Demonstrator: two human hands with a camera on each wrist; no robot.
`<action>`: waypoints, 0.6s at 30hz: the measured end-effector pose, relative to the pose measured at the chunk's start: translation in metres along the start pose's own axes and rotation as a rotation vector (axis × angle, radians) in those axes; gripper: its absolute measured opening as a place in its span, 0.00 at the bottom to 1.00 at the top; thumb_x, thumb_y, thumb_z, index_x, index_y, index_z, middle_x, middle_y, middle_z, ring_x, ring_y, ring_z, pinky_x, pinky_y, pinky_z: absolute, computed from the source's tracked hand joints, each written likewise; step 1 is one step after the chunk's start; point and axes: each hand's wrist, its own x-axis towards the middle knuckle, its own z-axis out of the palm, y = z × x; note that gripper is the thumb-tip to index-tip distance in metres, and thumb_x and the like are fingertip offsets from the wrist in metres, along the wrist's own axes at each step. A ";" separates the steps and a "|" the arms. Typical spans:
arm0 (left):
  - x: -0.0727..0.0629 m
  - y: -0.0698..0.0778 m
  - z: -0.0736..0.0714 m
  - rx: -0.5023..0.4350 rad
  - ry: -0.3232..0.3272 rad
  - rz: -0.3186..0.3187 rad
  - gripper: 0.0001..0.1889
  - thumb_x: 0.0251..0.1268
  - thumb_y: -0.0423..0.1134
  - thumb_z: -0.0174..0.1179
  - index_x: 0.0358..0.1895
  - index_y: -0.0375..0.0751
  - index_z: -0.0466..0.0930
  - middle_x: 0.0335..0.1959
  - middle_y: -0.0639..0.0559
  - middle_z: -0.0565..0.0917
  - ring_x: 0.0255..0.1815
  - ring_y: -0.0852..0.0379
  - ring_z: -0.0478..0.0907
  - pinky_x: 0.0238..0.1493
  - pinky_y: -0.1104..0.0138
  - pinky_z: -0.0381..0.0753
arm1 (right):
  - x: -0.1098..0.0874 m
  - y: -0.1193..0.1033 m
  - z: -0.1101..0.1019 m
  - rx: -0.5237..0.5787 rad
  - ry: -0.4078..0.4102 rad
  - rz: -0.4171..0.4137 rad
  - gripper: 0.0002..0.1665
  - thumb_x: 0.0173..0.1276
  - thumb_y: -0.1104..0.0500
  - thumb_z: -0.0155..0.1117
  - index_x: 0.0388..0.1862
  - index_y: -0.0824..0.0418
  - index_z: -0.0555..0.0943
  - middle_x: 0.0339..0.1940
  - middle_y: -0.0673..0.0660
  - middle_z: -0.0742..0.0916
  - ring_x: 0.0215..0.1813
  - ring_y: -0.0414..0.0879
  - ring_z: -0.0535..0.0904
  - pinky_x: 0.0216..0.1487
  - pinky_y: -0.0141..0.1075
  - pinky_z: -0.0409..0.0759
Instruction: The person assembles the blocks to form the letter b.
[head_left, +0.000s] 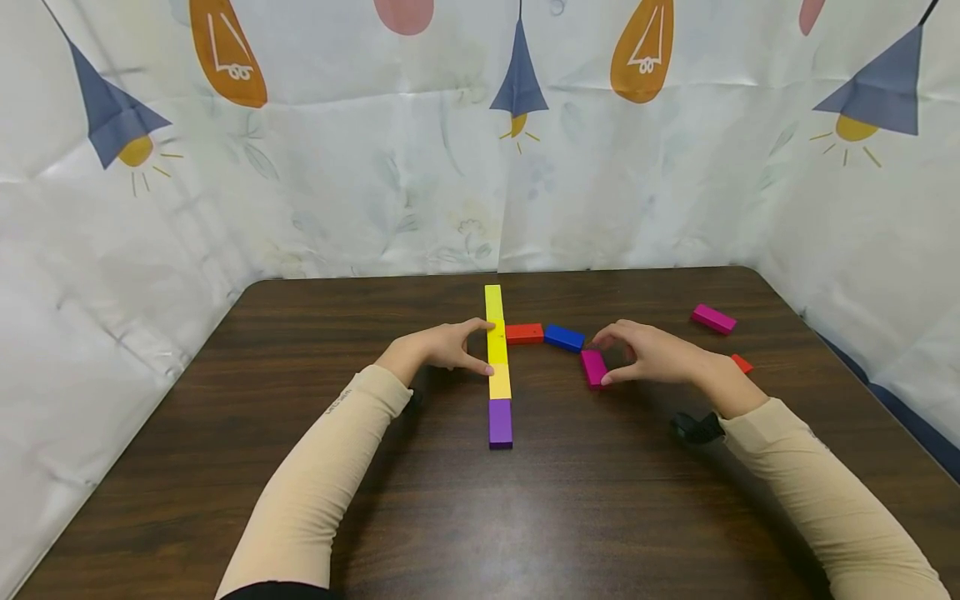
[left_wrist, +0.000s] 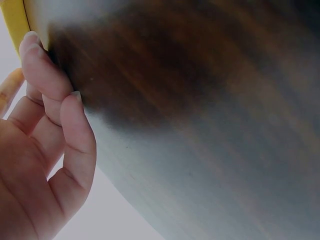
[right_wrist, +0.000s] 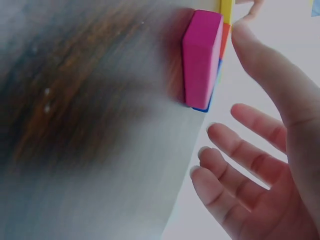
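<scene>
A straight row of yellow blocks (head_left: 498, 354) with a purple block (head_left: 500, 423) at its near end lies on the table. My left hand (head_left: 448, 346) is at the row's left side, index fingertip and thumb tip spread along the yellow edge. From the row's right side, a red block (head_left: 524, 334) and then a tilted blue block (head_left: 564, 337) lead off. A magenta block (head_left: 593, 368) angles toward me from the blue one's right end. My right hand (head_left: 654, 357) arches beside it, thumb near its close end; the right wrist view shows the fingers (right_wrist: 222, 137) spread and apart from it.
Another magenta block (head_left: 713, 319) lies farther back on the right. Part of a red block (head_left: 741, 363) shows behind my right wrist. The dark wooden table (head_left: 225, 467) ends at a patterned white curtain (head_left: 360, 167) at the back and sides.
</scene>
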 end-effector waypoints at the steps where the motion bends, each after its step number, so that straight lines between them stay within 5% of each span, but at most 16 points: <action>1: 0.000 0.000 0.000 0.000 0.000 -0.001 0.48 0.65 0.56 0.71 0.82 0.53 0.52 0.44 0.44 0.77 0.36 0.49 0.79 0.48 0.57 0.76 | -0.003 -0.001 -0.001 -0.010 0.019 0.000 0.35 0.64 0.44 0.77 0.63 0.61 0.78 0.53 0.56 0.81 0.35 0.44 0.72 0.39 0.39 0.73; 13: -0.001 0.000 0.000 -0.009 0.001 -0.006 0.48 0.65 0.56 0.71 0.82 0.53 0.53 0.46 0.43 0.77 0.37 0.49 0.79 0.48 0.57 0.77 | -0.045 0.011 -0.020 -0.043 0.152 0.061 0.27 0.69 0.51 0.73 0.60 0.64 0.80 0.34 0.47 0.83 0.35 0.43 0.78 0.39 0.40 0.78; 18: 0.000 -0.001 0.000 -0.007 0.002 -0.008 0.48 0.64 0.57 0.71 0.82 0.54 0.53 0.45 0.43 0.77 0.36 0.49 0.79 0.48 0.57 0.76 | -0.062 0.022 -0.028 -0.026 0.151 0.109 0.28 0.70 0.50 0.73 0.61 0.64 0.80 0.35 0.47 0.82 0.35 0.44 0.76 0.38 0.38 0.77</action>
